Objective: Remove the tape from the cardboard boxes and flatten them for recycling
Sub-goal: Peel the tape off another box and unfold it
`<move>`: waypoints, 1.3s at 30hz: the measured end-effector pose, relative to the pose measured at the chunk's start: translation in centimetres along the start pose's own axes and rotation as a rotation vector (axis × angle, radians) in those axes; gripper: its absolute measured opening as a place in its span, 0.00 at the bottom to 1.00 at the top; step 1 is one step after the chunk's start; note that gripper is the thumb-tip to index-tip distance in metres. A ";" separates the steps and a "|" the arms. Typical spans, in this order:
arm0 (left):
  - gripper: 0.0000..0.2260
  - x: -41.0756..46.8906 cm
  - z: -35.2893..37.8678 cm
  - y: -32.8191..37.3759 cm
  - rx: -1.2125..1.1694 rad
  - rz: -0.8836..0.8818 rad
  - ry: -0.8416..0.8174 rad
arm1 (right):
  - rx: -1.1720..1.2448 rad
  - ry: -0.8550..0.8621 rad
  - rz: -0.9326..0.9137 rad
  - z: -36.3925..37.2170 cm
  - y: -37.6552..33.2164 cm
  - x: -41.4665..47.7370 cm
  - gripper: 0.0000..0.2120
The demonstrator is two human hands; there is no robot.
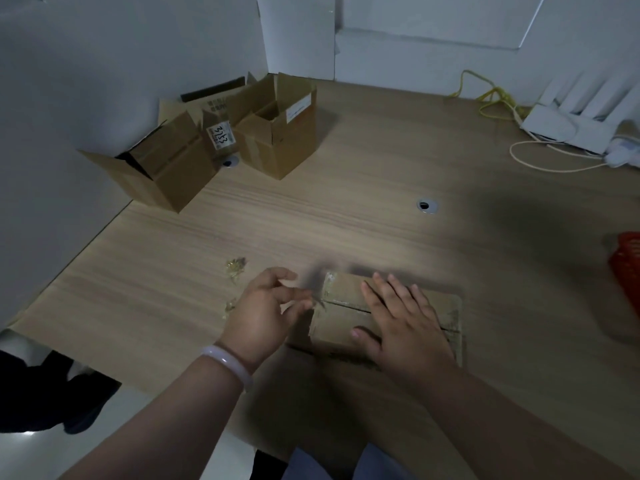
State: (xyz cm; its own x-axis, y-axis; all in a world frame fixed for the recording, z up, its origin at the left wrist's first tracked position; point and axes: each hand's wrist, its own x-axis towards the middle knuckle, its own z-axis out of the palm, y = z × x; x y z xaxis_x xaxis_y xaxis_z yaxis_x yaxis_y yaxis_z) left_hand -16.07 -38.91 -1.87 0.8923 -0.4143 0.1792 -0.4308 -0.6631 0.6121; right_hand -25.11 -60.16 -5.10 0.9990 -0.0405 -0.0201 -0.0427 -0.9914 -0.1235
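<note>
A small cardboard box lies on the wooden table near its front edge, with a seam running across its top. My right hand lies flat on it, fingers straight, pressing it down. At the box's left end my left hand pinches a thin bit of tape between thumb and fingertips. Crumpled scraps of peeled tape lie on the table left of my left hand. Two open cardboard boxes, one lying on its side and one upright, stand at the back left by the wall.
Flat cardboard leans against the wall behind the boxes. A white power strip with white and yellow cables sits at the back right. A red basket is at the right edge. Two cable holes pierce the table.
</note>
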 end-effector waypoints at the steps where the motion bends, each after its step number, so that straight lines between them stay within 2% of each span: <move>1: 0.03 0.0 0.0 0.0 -0.040 0.010 -0.040 | 0.002 0.001 0.000 -0.1 0.0 0.0 0.37; 5: 0.06 0.2 -0.1 -0.1 -0.268 -0.158 -0.181 | -0.004 0.002 -0.004 -0.2 0.0 -0.1 0.37; 7: 0.09 0.1 0.0 -0.3 -0.286 -0.200 -0.231 | -0.008 0.004 -0.006 -0.2 0.0 0.0 0.36; 13: 0.13 0.0 0.3 -0.6 -0.090 0.005 -0.227 | -0.005 0.010 -0.006 -0.2 0.0 -0.1 0.36; 16: 0.10 0.0 0.3 -0.7 -0.029 0.183 -0.188 | -0.005 0.016 -0.003 -0.2 -0.1 0.0 0.35; 21: 0.06 1.2 0.0 -0.3 0.037 0.262 -0.268 | -0.004 0.019 -0.007 0.0 -0.1 0.0 0.35; 26: 0.03 2.0 0.7 0.3 0.027 0.105 -0.199 | 0.000 0.018 -0.016 0.1 0.1 -0.1 0.35; 32: 0.07 1.9 2.7 0.9 -0.076 -0.056 -0.073 | 0.005 0.024 -0.019 0.1 0.1 -0.1 0.34; 35: 0.07 2.0 2.5 1.0 -0.063 0.056 -0.038 | 0.003 0.022 -0.025 0.1 0.1 -0.1 0.34; 39: 0.02 3.0 2.2 1.6 0.062 0.367 -0.053 | 0.004 0.025 -0.029 0.1 0.1 -0.2 0.34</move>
State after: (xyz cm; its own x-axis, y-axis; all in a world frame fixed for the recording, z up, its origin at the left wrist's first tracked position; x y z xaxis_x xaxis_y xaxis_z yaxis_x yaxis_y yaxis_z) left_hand -14.39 -42.62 -2.03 0.6698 -0.6618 0.3367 -0.7292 -0.5008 0.4663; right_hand -25.30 -60.20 -5.24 0.9999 -0.0152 0.0082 -0.0140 -0.9917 -0.1276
